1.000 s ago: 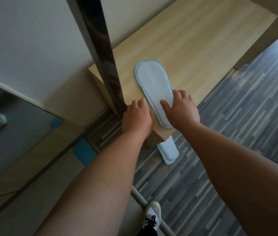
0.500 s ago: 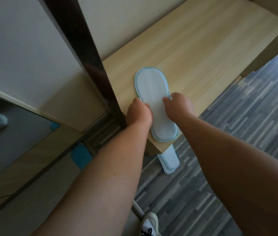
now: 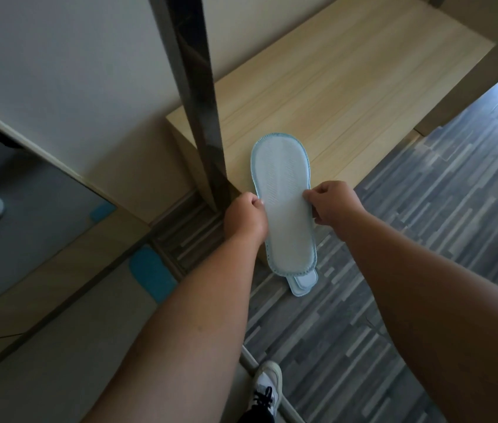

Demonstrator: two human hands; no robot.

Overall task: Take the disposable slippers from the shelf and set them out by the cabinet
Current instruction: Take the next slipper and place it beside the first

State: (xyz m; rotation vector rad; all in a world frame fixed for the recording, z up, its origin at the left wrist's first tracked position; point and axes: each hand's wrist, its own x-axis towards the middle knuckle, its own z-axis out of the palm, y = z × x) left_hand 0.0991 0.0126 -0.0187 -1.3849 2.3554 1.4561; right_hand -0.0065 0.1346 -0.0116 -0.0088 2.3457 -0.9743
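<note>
A flat pale-blue disposable slipper (image 3: 283, 203) with a stitched blue rim is held sole-up over the front edge of the low wooden shelf (image 3: 348, 96). My left hand (image 3: 245, 218) pinches its left edge and my right hand (image 3: 331, 203) pinches its right edge. The toe end is over the shelf top; the heel end hangs past the edge above the floor. Another slipper (image 3: 304, 283) lies on the floor under it, mostly hidden, with only its rounded end showing.
A dark metal post (image 3: 194, 96) rises from the shelf's left corner, close to my left hand. A mirror (image 3: 28, 224) leans at the left. Grey striped wood floor (image 3: 440, 209) spreads to the right. My sneaker (image 3: 267, 384) stands at the bottom.
The slipper lay flat on the shelf with my hands at its heel. Both hands pinched its sides and drew it toward me, so it now overhangs the front edge.
</note>
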